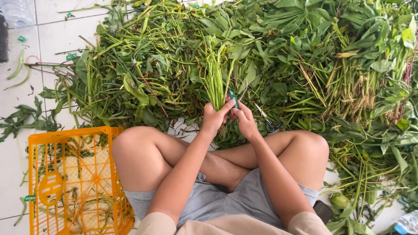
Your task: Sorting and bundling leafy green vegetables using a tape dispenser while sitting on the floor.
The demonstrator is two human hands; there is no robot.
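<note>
Stem bundle (214, 80) upright at centre, before the knees; leafy heap (305, 52) behind and right; crate (74, 182) on floor (52, 35) left; scissors (267, 122) just right of hands.

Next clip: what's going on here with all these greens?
A person sits cross-legged on a tiled floor facing a big heap of leafy stems. The left hand grips a bunch of green stalks upright, while the right hand holds a green band against the bunch. Scissors lie beside the right hand, and an orange crate holding a few scraps stands by the left knee.
</note>
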